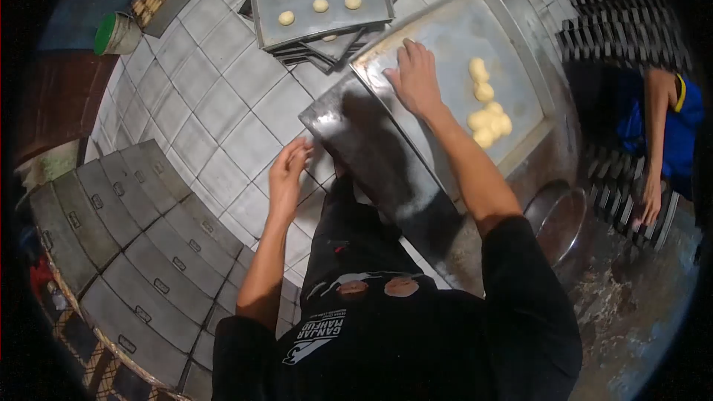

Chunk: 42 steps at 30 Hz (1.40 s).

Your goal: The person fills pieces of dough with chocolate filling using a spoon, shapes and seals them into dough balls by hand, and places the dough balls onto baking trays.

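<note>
My right hand (416,80) lies over the left side of a metal tray (445,44), fingers spread near the rim, with nothing seen in them; whether it presses on the tray I cannot tell. Toward the tray's right side sits a clump of pale yellow dough balls (489,125), with a few more dough pieces (479,78) just above. Over the tiled floor, my left hand (288,167) hangs in the air left of the metal-topped table (371,141). Its fingers are loosely bent and hold nothing visible.
A stack of trays (297,30) on the floor ahead carries spaced dough balls on top. Lidded metal tins (156,252) fill the left side. A round bowl (558,223) stands at right, near dark racks (609,15) and another person's arm (655,141). A bucket (117,34) stands far left.
</note>
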Tool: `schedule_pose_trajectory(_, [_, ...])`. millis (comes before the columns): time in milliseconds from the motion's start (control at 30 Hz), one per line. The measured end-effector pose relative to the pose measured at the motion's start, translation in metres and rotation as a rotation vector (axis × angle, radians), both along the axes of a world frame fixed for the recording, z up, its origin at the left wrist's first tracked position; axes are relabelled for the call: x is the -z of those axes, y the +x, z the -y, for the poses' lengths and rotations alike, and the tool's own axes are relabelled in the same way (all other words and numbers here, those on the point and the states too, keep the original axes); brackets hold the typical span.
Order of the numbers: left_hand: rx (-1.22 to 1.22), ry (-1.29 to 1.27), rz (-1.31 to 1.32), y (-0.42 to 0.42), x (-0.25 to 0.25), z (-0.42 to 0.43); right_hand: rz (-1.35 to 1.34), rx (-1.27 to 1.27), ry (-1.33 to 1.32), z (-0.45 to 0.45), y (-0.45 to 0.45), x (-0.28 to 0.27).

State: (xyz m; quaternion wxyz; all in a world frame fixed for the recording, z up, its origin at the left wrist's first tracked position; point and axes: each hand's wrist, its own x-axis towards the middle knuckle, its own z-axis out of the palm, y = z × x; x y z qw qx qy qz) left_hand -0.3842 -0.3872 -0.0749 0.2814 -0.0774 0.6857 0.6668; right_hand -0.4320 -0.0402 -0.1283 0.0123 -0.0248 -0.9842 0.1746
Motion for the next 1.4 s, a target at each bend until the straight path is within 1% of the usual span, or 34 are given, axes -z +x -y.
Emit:
schedule_pose_trajectory(67, [-0.059, -0.152, 0.005, -0.004, 0.006, 0.03, -0.162, -0.024, 0.003, 0.004, -0.009, 0.023])
schedule_pose_trajectory(100, [-0.066, -0.151, 0.016, -0.006, 0.011, 0.038, -0.201, 0.015, -0.021, 0.013, -0.007, 0.025])
schedule_pose_trajectory(133, [-0.076, -0.165, 0.053, -0.006, 0.014, 0.045, -0.189, 0.012, -0.022, 0.015, -0.006, 0.023])
schedule_pose_trajectory(200, [-0.08, -0.172, 0.089, -0.004, 0.019, 0.051, -0.066, -0.026, 0.136, 0.015, -0.009, 0.007])
schedule_pose_trajectory(233, [-0.056, -0.148, 0.089, -0.005, 0.021, 0.05, -0.066, -0.017, 0.146, 0.009, -0.006, 0.004])
schedule_pose_trajectory(300, [-0.042, -0.093, 0.082, -0.014, 0.021, 0.041, 0.016, -0.005, -0.208, -0.01, -0.014, -0.007])
schedule_pose_trajectory(333, [-0.051, -0.086, 0.074, -0.016, 0.017, 0.038, 0.008, -0.015, -0.202, -0.013, -0.019, -0.014])
schedule_pose_trajectory(400, [0.012, -0.107, 0.038, -0.018, 0.011, 0.035, 0.01, -0.277, -0.199, -0.013, -0.021, -0.031])
schedule_pose_trajectory(433, [0.025, -0.113, 0.037, -0.018, 0.012, 0.035, 0.024, -0.345, -0.211, 0.003, -0.025, -0.043])
schedule_pose_trajectory(467, [0.028, -0.111, 0.022, -0.017, 0.011, 0.035, -0.047, -0.462, -0.025, 0.014, -0.03, -0.039])
schedule_pose_trajectory(533, [0.001, -0.132, 0.064, -0.015, 0.007, 0.036, -0.048, -0.45, -0.161, 0.02, -0.036, -0.022])
schedule_pose_trajectory(567, [-0.01, -0.119, 0.078, -0.011, 0.011, 0.04, -0.071, -0.453, -0.158, 0.021, -0.04, -0.016])
schedule_pose_trajectory(633, [-0.014, -0.117, 0.048, -0.006, 0.005, 0.045, 0.122, -0.453, -0.14, 0.025, -0.04, -0.015])
schedule_pose_trajectory(667, [-0.012, -0.107, 0.038, -0.002, 0.001, 0.045, 0.104, -0.441, -0.136, 0.028, -0.035, -0.017])
schedule_pose_trajectory(733, [0.003, -0.105, -0.005, 0.005, -0.004, 0.046, 0.209, -0.201, -0.183, 0.035, -0.024, -0.025])
schedule_pose_trajectory(767, [0.004, -0.103, -0.018, 0.012, -0.008, 0.05, 0.15, -0.102, -0.219, 0.037, -0.015, -0.026])
schedule_pose_trajectory(800, [0.003, -0.098, -0.03, 0.02, -0.013, 0.053, 0.135, -0.093, -0.218, 0.043, 0.002, -0.044])
schedule_pose_trajectory(833, [0.008, -0.093, -0.046, 0.028, -0.018, 0.057, 0.053, 0.057, -0.562, 0.058, 0.029, -0.075])
schedule_pose_trajectory(867, [-0.005, -0.096, -0.064, 0.036, -0.023, 0.064, -0.031, 0.209, -0.906, 0.075, 0.062, -0.096])
schedule_pose_trajectory(933, [-0.003, -0.09, -0.098, 0.048, -0.028, 0.072, -0.043, -0.285, 0.311, 0.118, 0.124, -0.091])
schedule_pose_trajectory(967, [-0.019, -0.096, -0.148, 0.054, -0.03, 0.076, -0.166, -0.392, -0.167, 0.147, 0.155, -0.066])
schedule_pose_trajectory(1000, [-0.039, -0.104, -0.197, 0.062, -0.03, 0.08, -0.245, -0.561, -0.619, 0.177, 0.186, -0.041])
schedule_pose_trajectory(1033, [-0.045, -0.106, -0.231, 0.065, -0.03, 0.081, 0.417, -0.203, -1.298, 0.212, 0.22, -0.071])
schedule_pose_trajectory(1067, [-0.04, -0.114, -0.24, 0.072, -0.034, 0.08, 0.461, -0.324, -1.112, 0.257, 0.256, -0.018])
schedule_pose_trajectory(1100, [-0.025, -0.133, -0.307, 0.078, -0.04, 0.077, 0.236, -0.419, -0.632, 0.27, 0.278, -0.03])
schedule_pose_trajectory(1133, [-0.008, -0.157, -0.369, 0.084, -0.05, 0.076, 0.013, -0.419, -0.134, 0.284, 0.3, -0.04])
schedule_pose_trajectory(1167, [0.093, -0.272, -0.434, 0.09, -0.064, 0.077, -0.04, -0.326, -0.447, 0.288, 0.305, -0.041])
schedule_pose_trajectory(1200, [0.094, -0.272, -0.453, 0.093, -0.064, 0.076, -0.11, -0.242, -0.733, 0.278, 0.297, -0.038])
schedule_pose_trajectory(1233, [0.108, -0.258, -0.468, 0.095, -0.061, 0.076, 0.156, -0.069, -1.039, 0.261, 0.29, -0.038])
schedule_pose_trajectory(1267, [0.139, -0.252, -0.46, 0.101, -0.056, 0.081, 0.21, 0.041, -0.911, 0.237, 0.278, -0.056])
schedule_pose_trajectory(1300, [0.135, -0.232, -0.459, 0.103, -0.047, 0.079, 0.061, 0.132, -0.807, 0.212, 0.264, -0.072])
schedule_pose_trajectory(1333, [0.145, -0.227, -0.453, 0.102, -0.039, 0.073, -0.055, 0.192, -0.804, 0.186, 0.246, -0.045])
schedule_pose_trajectory(1400, [0.156, -0.27, -0.494, 0.099, -0.025, 0.057, -0.284, 0.147, -0.626, 0.125, 0.2, -0.074])
